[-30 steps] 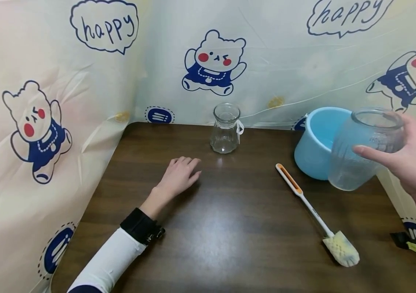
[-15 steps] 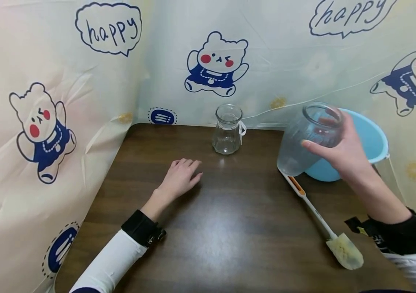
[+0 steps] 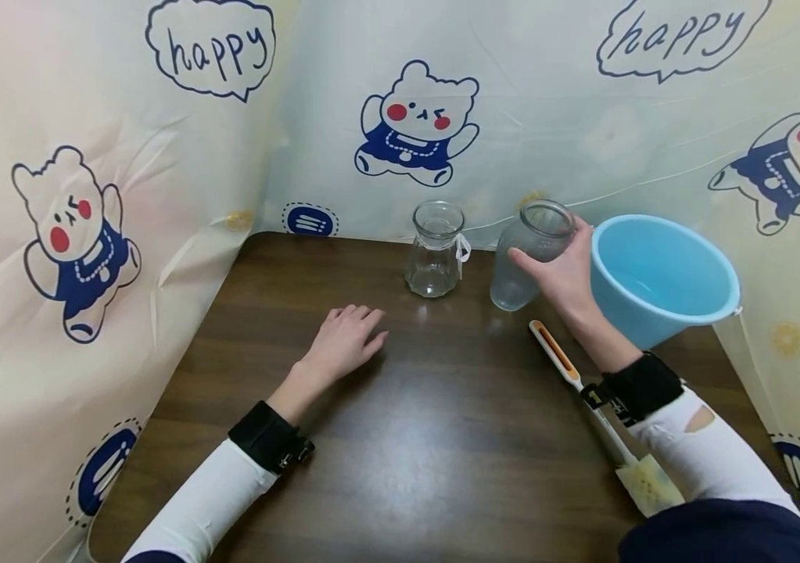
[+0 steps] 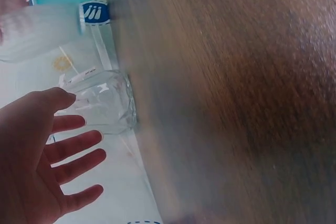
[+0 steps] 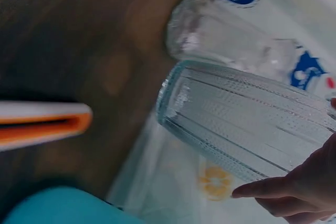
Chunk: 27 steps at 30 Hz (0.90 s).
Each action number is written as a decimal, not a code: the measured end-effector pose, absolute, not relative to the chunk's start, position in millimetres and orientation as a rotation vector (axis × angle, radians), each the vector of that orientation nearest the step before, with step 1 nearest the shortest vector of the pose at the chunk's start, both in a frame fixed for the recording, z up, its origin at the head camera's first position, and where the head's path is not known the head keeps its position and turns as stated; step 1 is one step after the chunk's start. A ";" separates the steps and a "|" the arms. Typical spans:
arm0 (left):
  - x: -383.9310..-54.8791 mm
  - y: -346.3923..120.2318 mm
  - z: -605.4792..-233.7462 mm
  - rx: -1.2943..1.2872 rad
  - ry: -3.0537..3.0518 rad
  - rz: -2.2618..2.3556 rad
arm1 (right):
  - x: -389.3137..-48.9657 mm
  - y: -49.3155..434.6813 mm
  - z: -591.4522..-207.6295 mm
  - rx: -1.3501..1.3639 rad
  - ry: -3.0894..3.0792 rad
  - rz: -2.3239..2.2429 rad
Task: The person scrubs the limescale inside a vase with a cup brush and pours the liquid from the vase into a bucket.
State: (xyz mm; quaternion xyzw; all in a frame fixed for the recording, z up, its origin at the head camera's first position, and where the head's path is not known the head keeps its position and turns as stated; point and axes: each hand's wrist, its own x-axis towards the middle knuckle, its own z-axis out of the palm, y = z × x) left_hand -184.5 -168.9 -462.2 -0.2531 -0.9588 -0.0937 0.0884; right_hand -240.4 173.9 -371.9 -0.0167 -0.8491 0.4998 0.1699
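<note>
My right hand (image 3: 565, 270) grips a clear ribbed glass jar (image 3: 516, 270) around its upper part, near the back of the table. In the right wrist view the jar (image 5: 236, 114) shows its textured side, and its base appears just off the table or touching it; I cannot tell which. To its left stands a smaller glass vase (image 3: 433, 266) with a white ribbon at the neck. My left hand (image 3: 345, 342) rests on the table in front of that vase, fingers relaxed and holding nothing. In the left wrist view its fingers (image 4: 76, 148) are spread apart.
A light blue bucket (image 3: 667, 274) stands at the back right, beside my right hand. A white and orange bottle brush (image 3: 554, 348) lies under my right forearm, its sponge head (image 3: 649, 485) toward the front. Printed cloth (image 3: 533, 117) hangs behind the brown table (image 3: 400, 438).
My right hand has carried the glass jar leftward from in front of the bucket to a place near the vase. The bucket is more fully visible now. My left hand has stayed put.
</note>
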 end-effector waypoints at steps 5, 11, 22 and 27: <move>-184.6 -169.4 -463.8 -0.750 -2.848 -0.260 | -263.6 168.7 -401.3 -0.100 -2.470 1.336; -183.5 -166.4 -466.7 -0.746 -2.850 -0.273 | -278.5 166.6 -425.3 -0.086 -2.471 1.302; -177.8 -164.0 -470.3 -0.745 -2.853 -0.300 | -286.3 169.8 -436.9 -0.113 -2.501 1.317; -178.4 -162.1 -470.3 -0.710 -2.857 -0.318 | -266.6 166.7 -430.2 -0.053 -2.349 1.225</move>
